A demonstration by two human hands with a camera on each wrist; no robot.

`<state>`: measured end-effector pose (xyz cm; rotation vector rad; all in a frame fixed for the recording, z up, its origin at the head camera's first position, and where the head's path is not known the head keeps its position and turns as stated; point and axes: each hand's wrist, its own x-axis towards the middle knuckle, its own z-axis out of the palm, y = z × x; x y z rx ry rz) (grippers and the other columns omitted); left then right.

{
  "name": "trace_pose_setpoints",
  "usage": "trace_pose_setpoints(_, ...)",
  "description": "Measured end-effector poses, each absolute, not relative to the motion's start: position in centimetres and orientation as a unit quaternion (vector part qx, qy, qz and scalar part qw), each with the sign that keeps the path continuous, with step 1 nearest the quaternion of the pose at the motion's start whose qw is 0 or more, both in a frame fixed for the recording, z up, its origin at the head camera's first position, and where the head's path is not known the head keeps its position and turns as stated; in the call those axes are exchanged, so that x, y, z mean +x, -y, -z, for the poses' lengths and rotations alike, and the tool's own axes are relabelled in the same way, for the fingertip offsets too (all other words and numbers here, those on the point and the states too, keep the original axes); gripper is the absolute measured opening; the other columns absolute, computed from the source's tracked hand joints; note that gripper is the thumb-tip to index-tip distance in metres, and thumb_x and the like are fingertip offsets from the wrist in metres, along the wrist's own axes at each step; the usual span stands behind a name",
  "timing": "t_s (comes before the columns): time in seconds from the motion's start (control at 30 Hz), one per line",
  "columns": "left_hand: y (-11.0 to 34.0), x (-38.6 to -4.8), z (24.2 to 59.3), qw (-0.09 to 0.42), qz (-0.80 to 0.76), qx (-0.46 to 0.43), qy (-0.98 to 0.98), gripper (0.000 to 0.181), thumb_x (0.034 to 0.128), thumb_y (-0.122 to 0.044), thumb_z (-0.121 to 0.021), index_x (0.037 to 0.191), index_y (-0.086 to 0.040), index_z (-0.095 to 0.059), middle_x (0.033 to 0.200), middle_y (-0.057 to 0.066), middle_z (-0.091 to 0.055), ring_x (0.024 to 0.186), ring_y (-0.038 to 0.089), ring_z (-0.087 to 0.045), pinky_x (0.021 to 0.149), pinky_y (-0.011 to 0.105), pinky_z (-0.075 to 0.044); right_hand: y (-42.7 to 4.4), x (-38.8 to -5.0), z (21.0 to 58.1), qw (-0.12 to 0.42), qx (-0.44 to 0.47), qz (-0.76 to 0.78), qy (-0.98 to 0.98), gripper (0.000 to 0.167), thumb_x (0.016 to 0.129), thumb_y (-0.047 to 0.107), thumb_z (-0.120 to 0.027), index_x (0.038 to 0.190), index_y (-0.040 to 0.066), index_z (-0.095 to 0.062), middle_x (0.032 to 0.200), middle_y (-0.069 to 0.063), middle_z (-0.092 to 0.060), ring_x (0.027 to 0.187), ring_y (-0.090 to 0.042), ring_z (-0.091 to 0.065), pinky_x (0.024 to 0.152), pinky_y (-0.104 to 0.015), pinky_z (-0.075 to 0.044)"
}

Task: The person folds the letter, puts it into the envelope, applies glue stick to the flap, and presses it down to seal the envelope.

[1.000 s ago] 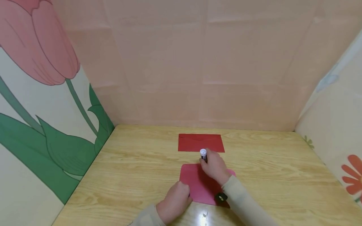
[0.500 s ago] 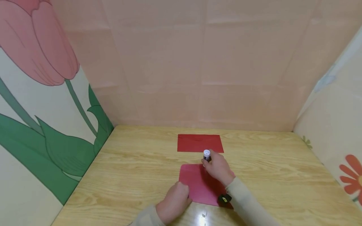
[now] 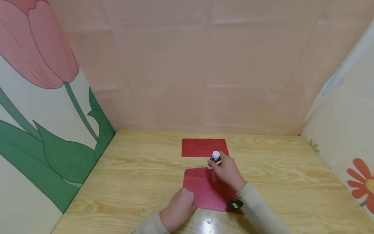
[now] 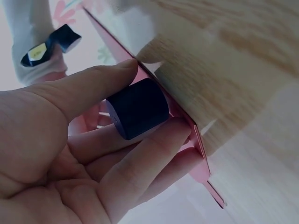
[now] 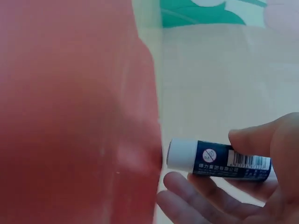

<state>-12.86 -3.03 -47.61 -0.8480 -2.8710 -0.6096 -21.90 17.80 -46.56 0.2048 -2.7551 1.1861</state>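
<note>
A pinkish-red envelope (image 3: pixel 201 193) lies on the table with its flap toward the far side. My right hand (image 3: pixel 229 172) pinches a glue stick (image 3: pixel 215 157) at the flap's far edge, its white end up and the tube tilted. In the right wrist view the other white end of the glue stick (image 5: pixel 219 159) meets or nearly meets the envelope's edge; contact is unclear. My left hand (image 3: pixel 179 208) rests at the envelope's near left corner. In the left wrist view it holds a dark cap (image 4: pixel 140 108) between thumb and fingers, with fingers against the envelope's edge.
A second, darker red envelope (image 3: pixel 201 148) lies flat farther back on the wooden table (image 3: pixel 140 169). A pale pink sheet wall (image 3: pixel 175 65) stands behind, with flower-printed walls at both sides. A dark wrist strap (image 3: pixel 235 204) sits at the right sleeve.
My right hand has moved the glue stick to the right along the flap's far edge, and the stick tilts more. The left hand stays at the near corner. The view shifts slightly.
</note>
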Motion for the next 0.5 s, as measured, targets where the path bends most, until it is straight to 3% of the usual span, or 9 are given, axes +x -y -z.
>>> trace_pose_setpoints(0.33,2.9,-12.9,47.5,0.014,0.213,-0.271,0.938,0.03,0.0861,-0.006,-0.071,0.062,-0.014,-0.056,0.063,-0.004,-0.056,0.06,0.004,-0.048,0.055,0.02,-0.043,-18.1,-22.2,48.0,0.027,0.051,-0.378,0.924,0.021,0.089,0.013,-0.075,0.103,0.005,-0.061,0.093,-0.008,-0.068,0.076,-0.018,-0.062,0.064,-0.03,-0.056)
trace_pose_setpoints(0.5,3.0,-12.9,47.5,0.02,0.215,-0.27,0.938,0.032,0.0838,-0.006,-0.071,0.059,-0.014,-0.053,0.061,-0.005,-0.054,0.058,0.004,-0.046,0.054,0.02,-0.043,-19.5,-21.8,47.7,0.024,0.043,-0.351,0.935,0.025,0.089,0.015,-0.075,0.107,0.004,-0.062,0.097,-0.009,-0.067,0.078,-0.02,-0.061,0.067,-0.032,-0.056)
